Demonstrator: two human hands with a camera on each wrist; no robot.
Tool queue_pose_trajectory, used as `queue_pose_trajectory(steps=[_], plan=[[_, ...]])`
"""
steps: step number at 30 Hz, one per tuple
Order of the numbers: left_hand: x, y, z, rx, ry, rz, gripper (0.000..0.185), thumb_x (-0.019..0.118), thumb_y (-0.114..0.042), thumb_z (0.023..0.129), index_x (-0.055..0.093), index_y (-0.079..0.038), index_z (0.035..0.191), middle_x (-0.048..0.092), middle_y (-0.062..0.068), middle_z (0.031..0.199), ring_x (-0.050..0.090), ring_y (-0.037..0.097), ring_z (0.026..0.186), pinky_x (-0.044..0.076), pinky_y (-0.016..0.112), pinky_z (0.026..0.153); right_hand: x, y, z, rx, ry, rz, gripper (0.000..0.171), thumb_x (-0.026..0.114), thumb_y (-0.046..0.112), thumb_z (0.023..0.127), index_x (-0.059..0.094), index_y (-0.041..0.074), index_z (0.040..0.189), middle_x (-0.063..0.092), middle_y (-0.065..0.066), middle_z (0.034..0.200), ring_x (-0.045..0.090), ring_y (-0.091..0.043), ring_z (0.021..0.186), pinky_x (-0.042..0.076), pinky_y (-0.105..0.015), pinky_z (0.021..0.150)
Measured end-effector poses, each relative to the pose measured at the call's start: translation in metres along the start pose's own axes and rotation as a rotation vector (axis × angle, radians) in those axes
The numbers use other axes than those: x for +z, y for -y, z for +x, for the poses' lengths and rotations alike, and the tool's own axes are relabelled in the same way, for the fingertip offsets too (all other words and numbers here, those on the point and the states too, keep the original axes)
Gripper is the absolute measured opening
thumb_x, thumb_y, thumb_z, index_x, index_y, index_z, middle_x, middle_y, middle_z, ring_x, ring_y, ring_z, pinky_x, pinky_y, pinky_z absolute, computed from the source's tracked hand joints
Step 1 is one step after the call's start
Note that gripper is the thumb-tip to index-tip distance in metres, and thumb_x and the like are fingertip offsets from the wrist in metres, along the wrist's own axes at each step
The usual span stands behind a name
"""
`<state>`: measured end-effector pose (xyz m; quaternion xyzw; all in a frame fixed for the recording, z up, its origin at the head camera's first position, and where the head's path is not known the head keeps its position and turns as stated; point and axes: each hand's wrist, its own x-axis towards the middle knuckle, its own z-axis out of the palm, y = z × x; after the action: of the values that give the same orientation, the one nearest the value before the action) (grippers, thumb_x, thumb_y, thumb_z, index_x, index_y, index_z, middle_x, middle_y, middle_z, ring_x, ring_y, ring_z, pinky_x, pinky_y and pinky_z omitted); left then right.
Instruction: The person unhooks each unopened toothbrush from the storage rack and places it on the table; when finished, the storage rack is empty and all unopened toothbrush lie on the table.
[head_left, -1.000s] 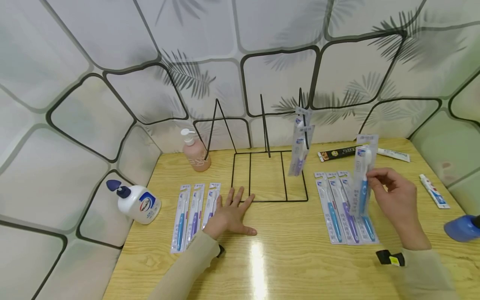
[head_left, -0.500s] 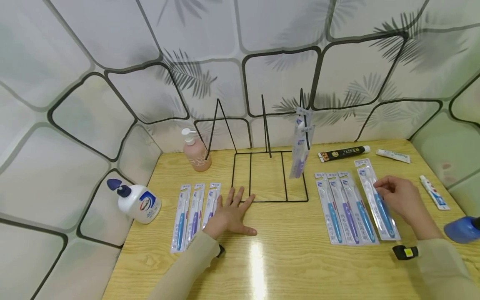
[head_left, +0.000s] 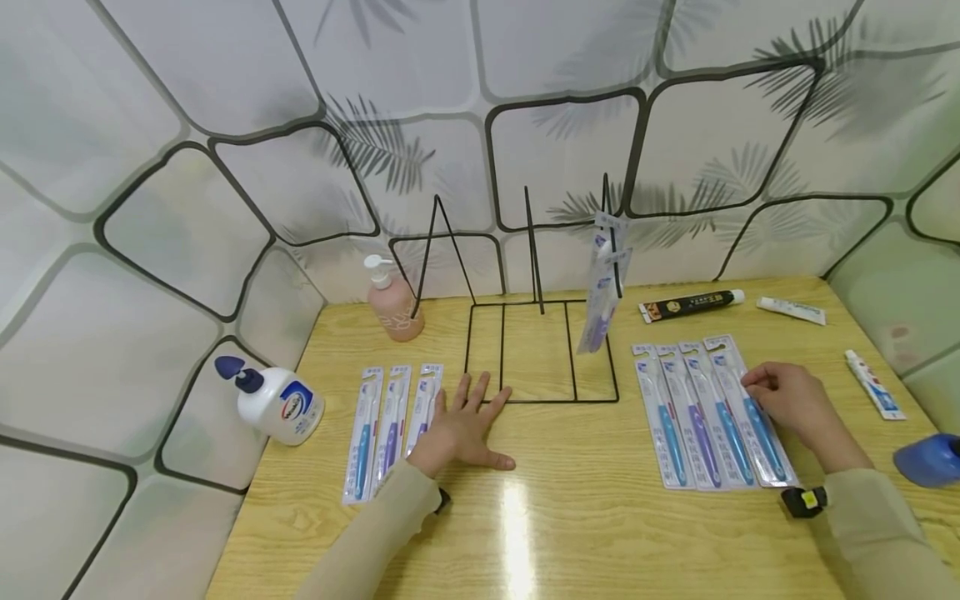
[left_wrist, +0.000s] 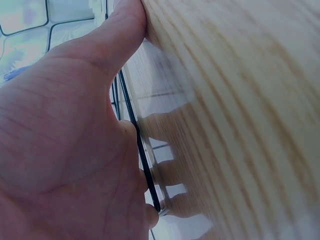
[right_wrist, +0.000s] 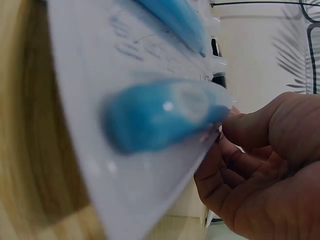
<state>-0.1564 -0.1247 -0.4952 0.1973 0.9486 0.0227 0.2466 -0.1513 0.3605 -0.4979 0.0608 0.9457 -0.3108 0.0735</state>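
My right hand (head_left: 797, 406) pinches the right edge of a packaged blue toothbrush (head_left: 761, 429), the rightmost in a row of several packs. In the right wrist view, the thumb lies over the edge of this toothbrush pack (right_wrist: 165, 115) with curled fingers beneath. The pack lies on the table beside a second packaged blue toothbrush (head_left: 731, 437). My left hand (head_left: 465, 433) rests spread on the table, fingertips at the front wire of a black wire rack (head_left: 570, 358). Its wrist partly covers a packaged purple toothbrush (head_left: 423, 400). Two or more toothbrush packs (head_left: 602, 292) hang from the rack's right hook.
Left of the left hand lie more packs, one with a blue toothbrush (head_left: 362, 450). A pink pump bottle (head_left: 395, 310) and a white pump bottle (head_left: 281, 407) stand at left. Toothpaste tubes, one black (head_left: 690, 306), lie at right near a blue bottle (head_left: 926, 460).
My right hand lowered the blue toothbrush pack onto the table, then shifted it left against the row. My left hand stayed in place.
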Motion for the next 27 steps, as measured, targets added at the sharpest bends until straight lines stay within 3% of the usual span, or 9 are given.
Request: queue_pose_trajectory(steps=[14, 27], plan=[[0.0, 0.0, 0.0, -0.004, 0.003, 0.019, 0.117, 0.064, -0.082, 0.076, 0.0, -0.039, 0.164, -0.016, 0.003, 0.172, -0.011, 0.036, 0.159, 0.004, 0.071, 0.122, -0.001, 0.003, 0.0, -0.027, -0.009, -0.094, 0.018, 0.062, 0.01, 0.097, 0.064, -0.008, 0.102, 0.065, -0.019, 0.087, 0.058, -0.026, 0.075, 0.043, -0.029, 0.061], [0.0, 0.0, 0.0, -0.005, 0.003, 0.021, 0.117, 0.065, -0.082, 0.076, 0.0, -0.04, 0.164, -0.014, 0.003, 0.172, -0.011, 0.035, 0.159, 0.004, 0.071, 0.122, -0.004, 0.018, -0.008, 0.016, 0.041, -0.157, 0.034, 0.058, 0.017, 0.098, 0.061, -0.014, 0.112, 0.065, -0.028, 0.098, 0.06, -0.032, 0.08, 0.05, -0.044, 0.069]])
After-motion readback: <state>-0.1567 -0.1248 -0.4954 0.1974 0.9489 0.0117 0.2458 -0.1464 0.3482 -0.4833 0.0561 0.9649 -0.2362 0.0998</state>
